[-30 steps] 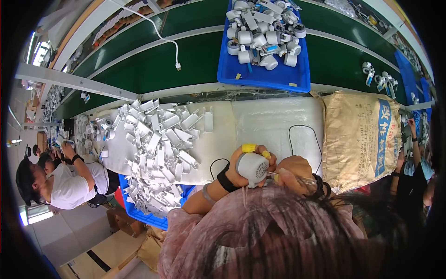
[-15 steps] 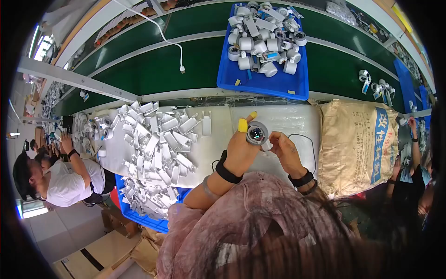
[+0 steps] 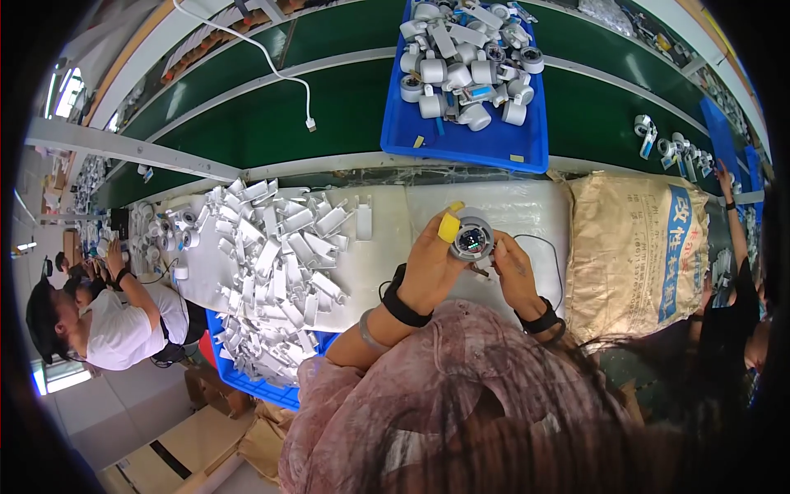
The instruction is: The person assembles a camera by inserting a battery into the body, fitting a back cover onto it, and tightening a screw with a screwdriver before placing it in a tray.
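Observation:
My left hand (image 3: 436,262) grips a round white camera-like unit (image 3: 475,235) over the table. Its dark front, with small parts in it, faces up. Yellow wrapping covers a fingertip and part of another finger on this hand. On the unit's other side, my right hand (image 3: 515,273) is closed with its fingertips against the lower right rim. What lies between those fingertips is too small to make out. To the left, a heap of white plastic channel-shaped covers (image 3: 284,255) spreads over the table; one cover (image 3: 364,221) stands apart, nearer my hands.
Beyond the table, a blue tray (image 3: 461,156) on the green conveyor (image 3: 329,115) holds several similar white units. A brown sack (image 3: 617,255) lies at right. A white cable (image 3: 280,58) hangs at upper left. Co-workers sit left (image 3: 132,317) and right (image 3: 732,313).
Both hands have shifted slightly with the unit, which is now a little to the right and tilted differently. At far right, a co-worker's arm has reached up farther.

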{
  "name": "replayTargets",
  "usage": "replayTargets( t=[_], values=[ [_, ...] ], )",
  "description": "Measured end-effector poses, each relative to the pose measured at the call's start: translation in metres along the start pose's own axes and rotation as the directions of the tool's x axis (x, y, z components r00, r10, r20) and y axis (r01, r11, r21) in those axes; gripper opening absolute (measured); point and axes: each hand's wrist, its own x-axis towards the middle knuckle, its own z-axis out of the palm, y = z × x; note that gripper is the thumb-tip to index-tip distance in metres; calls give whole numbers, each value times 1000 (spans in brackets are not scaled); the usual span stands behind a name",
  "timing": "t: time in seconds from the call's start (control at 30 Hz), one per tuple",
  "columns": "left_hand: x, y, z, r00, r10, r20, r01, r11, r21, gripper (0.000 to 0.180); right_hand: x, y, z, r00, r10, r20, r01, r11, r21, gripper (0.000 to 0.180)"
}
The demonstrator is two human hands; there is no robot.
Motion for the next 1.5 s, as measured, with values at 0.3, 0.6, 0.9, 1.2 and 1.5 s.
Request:
replayTargets(
  t=[0.3, 0.6, 0.9, 1.2, 1.5],
  values=[
    [-3, -4, 0, 976, -211, 44, 198, 797, -571, 49, -8, -12, 10, 997, -75, 31, 75, 997, 3, 42],
    [-6, -13, -7, 976, -201, 87, 212, 772, -598, 48, -14, -8, 13, 994, -81, 70, 73, 992, 101, 43],
    [-2, -36, -3, 967, -251, -43, 170, 763, -624, 34, -9, 12, 12, 970, -236, -56, 197, 902, -385, 50],
    [-8, -35, -10, 981, -124, -150, 46, 898, -438, 29, -23, -32, 2, 816, -523, 246, 542, 548, -637, 37],
    [-3, -35, -15, 903, -400, 158, 367, 526, -767, 27, -36, -76, -1, 906, -380, 188, 420, 864, -277, 38]
  ],
)
